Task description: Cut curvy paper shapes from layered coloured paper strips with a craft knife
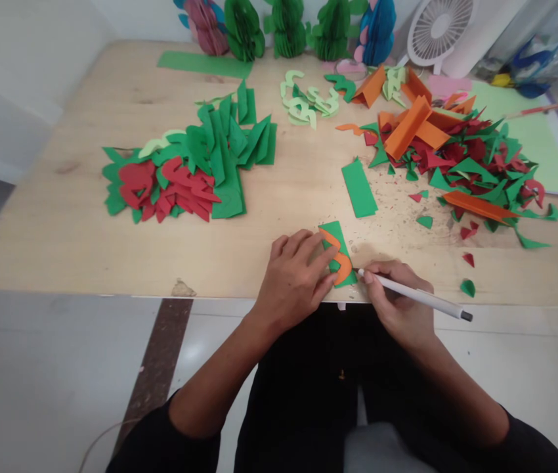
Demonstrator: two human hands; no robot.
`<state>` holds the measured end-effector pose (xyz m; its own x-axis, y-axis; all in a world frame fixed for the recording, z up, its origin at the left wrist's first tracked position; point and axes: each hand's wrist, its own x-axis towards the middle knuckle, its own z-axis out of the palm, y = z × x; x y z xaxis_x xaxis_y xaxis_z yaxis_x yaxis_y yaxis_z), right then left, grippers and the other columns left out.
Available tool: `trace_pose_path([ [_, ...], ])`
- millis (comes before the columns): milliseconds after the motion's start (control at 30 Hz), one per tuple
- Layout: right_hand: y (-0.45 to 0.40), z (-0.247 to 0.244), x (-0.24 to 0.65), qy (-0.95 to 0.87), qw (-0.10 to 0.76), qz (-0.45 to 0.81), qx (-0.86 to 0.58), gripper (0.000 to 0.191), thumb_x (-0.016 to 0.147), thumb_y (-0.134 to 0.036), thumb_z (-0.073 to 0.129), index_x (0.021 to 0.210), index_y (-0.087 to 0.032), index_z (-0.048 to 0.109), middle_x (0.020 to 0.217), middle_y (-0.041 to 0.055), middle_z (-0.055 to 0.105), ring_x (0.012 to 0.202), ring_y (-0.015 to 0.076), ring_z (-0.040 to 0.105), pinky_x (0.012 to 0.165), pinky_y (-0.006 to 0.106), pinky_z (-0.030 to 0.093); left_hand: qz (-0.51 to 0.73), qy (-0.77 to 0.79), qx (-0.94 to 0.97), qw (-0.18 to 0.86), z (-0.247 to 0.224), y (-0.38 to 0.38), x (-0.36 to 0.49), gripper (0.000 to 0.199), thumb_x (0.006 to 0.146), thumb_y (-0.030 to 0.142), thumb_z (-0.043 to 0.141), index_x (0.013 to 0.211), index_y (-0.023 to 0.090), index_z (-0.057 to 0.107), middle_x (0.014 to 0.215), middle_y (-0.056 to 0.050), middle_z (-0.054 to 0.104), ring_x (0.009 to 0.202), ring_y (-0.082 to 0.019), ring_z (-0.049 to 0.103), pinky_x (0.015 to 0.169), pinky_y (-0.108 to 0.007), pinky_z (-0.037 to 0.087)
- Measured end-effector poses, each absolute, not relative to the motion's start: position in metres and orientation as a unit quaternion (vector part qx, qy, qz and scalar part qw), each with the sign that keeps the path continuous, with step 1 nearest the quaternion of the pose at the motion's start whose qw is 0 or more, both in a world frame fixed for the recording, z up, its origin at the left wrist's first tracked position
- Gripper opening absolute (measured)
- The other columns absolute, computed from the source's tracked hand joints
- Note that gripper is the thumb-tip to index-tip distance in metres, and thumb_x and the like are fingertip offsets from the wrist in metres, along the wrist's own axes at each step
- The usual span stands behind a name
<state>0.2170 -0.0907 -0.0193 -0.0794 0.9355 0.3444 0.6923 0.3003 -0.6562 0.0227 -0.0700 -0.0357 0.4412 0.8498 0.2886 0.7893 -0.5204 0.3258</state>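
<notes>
Near the table's front edge lies a green paper rectangle [335, 232], with a curved orange paper cutout [344, 270] on top of it. My left hand [296, 276] rests flat with spread fingers, its fingertips pressing the orange cutout against the green paper. A white pen [417, 295] is gripped in my right hand [402, 305], its tip at the right edge of the orange cutout. Just beyond the papers, another green paper rectangle [359, 188] lies by itself on the table.
On the wooden table [86, 256], green and red cutouts [185, 187] are piled at left. Scraps [486, 157] and folded orange pieces [409, 128] spread at right. Pale green cutouts [303, 108] lie behind. Paper honeycomb figures [286, 29] and a white fan [439, 29] stand at the back.
</notes>
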Motion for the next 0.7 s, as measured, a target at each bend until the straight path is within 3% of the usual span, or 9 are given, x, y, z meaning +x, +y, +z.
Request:
trace_pose_path([
  [700,-0.0903,-0.0194,0.2161,-0.710,0.369,0.166,-0.577,0.006,0.085,-0.024,0.060,0.081,-0.023,0.064,0.073,0.0002,0.071,0.064,0.0164,0.065,0.064,0.032,0.052,0.219,0.481,0.847,0.062,-0.0370,-0.0703,0.0225,0.029,0.093,0.032,0.053,0.117,0.019,0.065,0.129,-0.012,0.062,0.122,-0.031,0.051,0.099,-0.048,0.038],
])
